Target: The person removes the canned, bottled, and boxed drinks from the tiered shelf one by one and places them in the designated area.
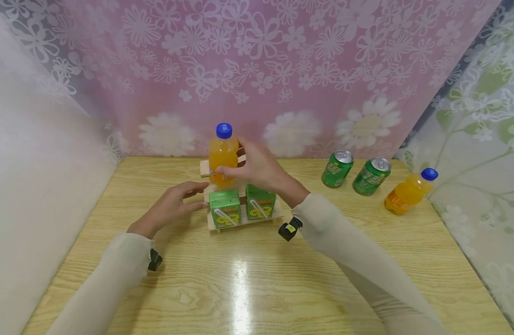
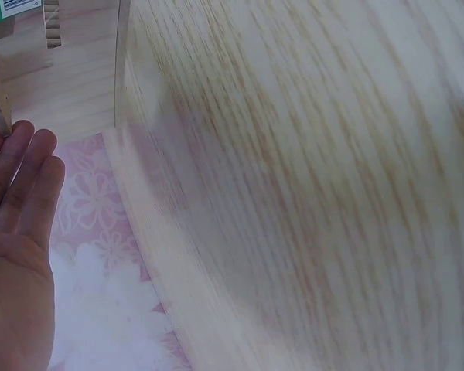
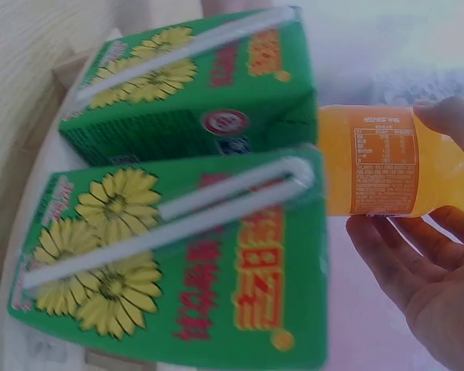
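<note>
My right hand point(image 1: 259, 167) grips an orange drink bottle point(image 1: 223, 156) with a blue cap, thumb on the near side and fingers behind. The bottle is upright over the back of a small wooden rack point(image 1: 204, 170). In the right wrist view its printed label point(image 3: 383, 161) shows between the fingers. Two green drink cartons point(image 1: 225, 209) with yellow flowers and white straws stand side by side on the rack's front shelf. My left hand point(image 1: 173, 204) is at the rack's left side, and in the left wrist view thumb and fingers pinch a wooden edge point(image 2: 0, 116) of it.
Two green cans point(image 1: 337, 170) stand on the right of the wooden table point(image 1: 190, 288). Beside them is another orange drink bottle point(image 1: 408, 193) with a blue cap. A pink flowered curtain point(image 1: 248, 83) hangs along the table's back edge.
</note>
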`<state>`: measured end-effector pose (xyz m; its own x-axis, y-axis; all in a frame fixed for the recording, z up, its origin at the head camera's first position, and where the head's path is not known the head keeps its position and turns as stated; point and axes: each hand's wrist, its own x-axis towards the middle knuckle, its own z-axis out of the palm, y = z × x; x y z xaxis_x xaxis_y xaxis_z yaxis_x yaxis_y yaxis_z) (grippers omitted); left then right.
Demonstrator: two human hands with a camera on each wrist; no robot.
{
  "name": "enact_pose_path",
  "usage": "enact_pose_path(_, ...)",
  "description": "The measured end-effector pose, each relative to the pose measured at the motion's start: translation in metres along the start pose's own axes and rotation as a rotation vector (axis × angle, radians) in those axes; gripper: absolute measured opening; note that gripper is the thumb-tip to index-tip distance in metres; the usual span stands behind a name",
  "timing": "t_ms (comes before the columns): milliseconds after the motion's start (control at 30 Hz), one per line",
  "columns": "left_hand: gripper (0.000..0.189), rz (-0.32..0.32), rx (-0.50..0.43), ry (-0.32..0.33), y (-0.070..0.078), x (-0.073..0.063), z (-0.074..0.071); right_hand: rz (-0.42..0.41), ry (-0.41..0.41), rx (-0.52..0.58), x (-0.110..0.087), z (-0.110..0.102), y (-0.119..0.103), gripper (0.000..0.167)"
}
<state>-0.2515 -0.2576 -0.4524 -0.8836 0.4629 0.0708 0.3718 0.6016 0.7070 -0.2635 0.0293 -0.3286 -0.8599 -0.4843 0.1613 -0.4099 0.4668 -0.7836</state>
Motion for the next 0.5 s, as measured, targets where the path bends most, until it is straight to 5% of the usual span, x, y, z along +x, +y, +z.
enact_pose_path(500, 0.061, 0.005, -0.001, -0.008, -0.001, -0.001, -0.001, -0.021, 0.145, 0.008, -0.015, -0.04, 0.004, 0.067)
